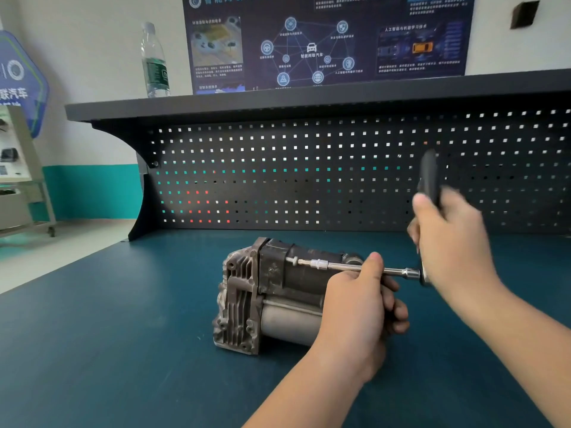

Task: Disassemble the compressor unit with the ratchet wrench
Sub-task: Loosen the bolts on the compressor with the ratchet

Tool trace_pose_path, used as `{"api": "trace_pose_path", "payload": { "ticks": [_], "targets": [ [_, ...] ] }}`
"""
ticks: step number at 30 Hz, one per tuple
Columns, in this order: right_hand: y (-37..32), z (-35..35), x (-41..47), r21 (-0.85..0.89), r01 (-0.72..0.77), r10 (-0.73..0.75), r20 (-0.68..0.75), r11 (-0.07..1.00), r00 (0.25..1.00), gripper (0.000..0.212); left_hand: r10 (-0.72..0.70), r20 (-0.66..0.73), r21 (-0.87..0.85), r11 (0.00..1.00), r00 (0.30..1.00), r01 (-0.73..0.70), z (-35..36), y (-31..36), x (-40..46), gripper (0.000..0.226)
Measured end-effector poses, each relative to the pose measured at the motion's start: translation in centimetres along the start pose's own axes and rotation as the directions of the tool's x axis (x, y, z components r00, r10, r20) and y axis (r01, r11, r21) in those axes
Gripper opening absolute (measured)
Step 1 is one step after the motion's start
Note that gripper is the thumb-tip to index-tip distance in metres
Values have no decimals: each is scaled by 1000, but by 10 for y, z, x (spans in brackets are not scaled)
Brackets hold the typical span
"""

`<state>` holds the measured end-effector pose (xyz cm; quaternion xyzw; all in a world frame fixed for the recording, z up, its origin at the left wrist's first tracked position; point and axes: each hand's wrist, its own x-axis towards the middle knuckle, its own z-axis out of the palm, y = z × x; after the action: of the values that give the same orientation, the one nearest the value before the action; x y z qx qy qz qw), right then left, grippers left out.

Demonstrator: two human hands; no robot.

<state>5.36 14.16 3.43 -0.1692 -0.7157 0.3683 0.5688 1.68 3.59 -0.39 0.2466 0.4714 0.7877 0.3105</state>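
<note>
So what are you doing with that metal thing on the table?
A person is taking apart a compressor unit that lies on the blue-green workbench. The right hand grips the black handle of a ratchet wrench. The left hand steadies the wrench's long extension bar, whose tip sits against a fastener on the compressor's dark upper housing. The right hand looks blurred, so it is probably cranking.

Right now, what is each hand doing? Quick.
Left hand: closed around the extension bar, thumb on top, steadying it beside the compressor.
Right hand: closed on the ratchet wrench handle, blurred.
</note>
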Motion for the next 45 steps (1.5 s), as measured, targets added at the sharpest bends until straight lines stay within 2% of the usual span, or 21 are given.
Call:
{"api": "trace_pose_path", "payload": {
  "ticks": [2, 3, 4, 5, 6, 7, 9, 11, 12, 13, 15, 16, 17, 19, 23, 28, 31, 33, 35, 39, 45],
  "targets": [
    [7, 2, 7, -51, -438, 441, 124, 897, 889, 21, 3, -5, 9, 1000, 1000, -3, 0, -2, 0, 42],
    [8, 2, 8, -59, -509, 512, 151, 859, 846, 23, 4, -7, 16, 1000, 1000, -4, -1, -2, 1, 42],
    [8, 2, 7, -49, -477, 478, 146, 878, 866, 24, 5, -9, 23, 1000, 1000, -4, 0, -3, 1, 42],
    [8, 2, 5, 6, -327, 325, 108, 945, 940, 24, 6, -11, 25, 1000, 1000, -6, 0, -3, 1, 42],
    [5, 1, 0, 77, -71, 68, 46, 995, 997, 20, 7, -10, 23, 1000, 1000, -7, 0, -2, 1, 42],
    [-3, -2, -5, 120, 214, -215, -5, 970, 977, 14, 9, -6, 18, 1000, 1000, -9, 0, -1, 1, 44],
    [-9, -7, -11, 76, 600, -602, 8, 796, 798, 32, 16, 3, 6, 1000, 1000, -16, 1, 1, 0, 47],
    [-5, -9, -13, 42, 724, -725, 44, 688, 687, 43, 19, 5, 5, 1000, 1000, -19, 1, 2, -1, 47],
    [-2, -9, -13, 38, 702, -703, 26, 711, 710, 39, 13, 1, 6, 1000, 1000, -13, 1, 2, -1, 45],
    [-3, -8, -13, 45, 609, -610, 2, 792, 792, 31, 4, -4, 7, 1000, 1000, -4, 1, 3, -1, 44],
    [-6, -3, -5, 83, 186, -189, 30, 979, 982, 12, -11, -13, 8, 1000, 1000, 11, 1, 3, -1, 42],
    [-5, -1, 0, 43, -97, 94, 74, 994, 993, 14, -19, -19, 14, 1000, 1000, 19, 1, 4, -1, 42],
    [-1, 0, 5, -8, -335, 333, 129, 942, 934, 17, -24, -22, 21, 999, 999, 24, 1, 4, -2, 43],
    [4, -1, 7, -44, -551, 548, 203, 833, 812, 16, -31, -23, 31, 999, 999, 32, 1, 3, -2, 43],
    [-1, -1, 3, -14, -466, 463, 138, 885, 875, 26, -59, -56, 70, 996, 997, 63, -1, 4, -2, 47],
    [-10, -3, 2, 48, -436, 426, 135, 899, 894, 30, -35, -232, 243, 966, 972, 93, -6, 17, -11, 45],
    [-11, -2, 2, 65, -453, 440, 155, 889, 885, 29, 292, -319, 619, 784, 901, -35, -17, 27, -20, 41],
    [-11, -2, 2, 66, -457, 442, 162, 887, 882, 28, 574, -344, 777, 618, 744, -118, -27, 34, -27, 30],
    [-10, -2, 2, 53, -454, 440, 164, 890, 883, 29, 691, -361, 820, 556, 626, -141, -37, 42, -31, 15],
    [-8, -3, 2, 32, -438, 429, 155, 898, 890, 31, 678, -300, 896, 441, 671, -44, -46, 43, -29, 4],
    [-10, -4, 2, 5, -392, 388, 140, 920, 911, 31, 681, -247, 951, 308, 689, 37, -44, 35, -28, 23]
  ]
}}
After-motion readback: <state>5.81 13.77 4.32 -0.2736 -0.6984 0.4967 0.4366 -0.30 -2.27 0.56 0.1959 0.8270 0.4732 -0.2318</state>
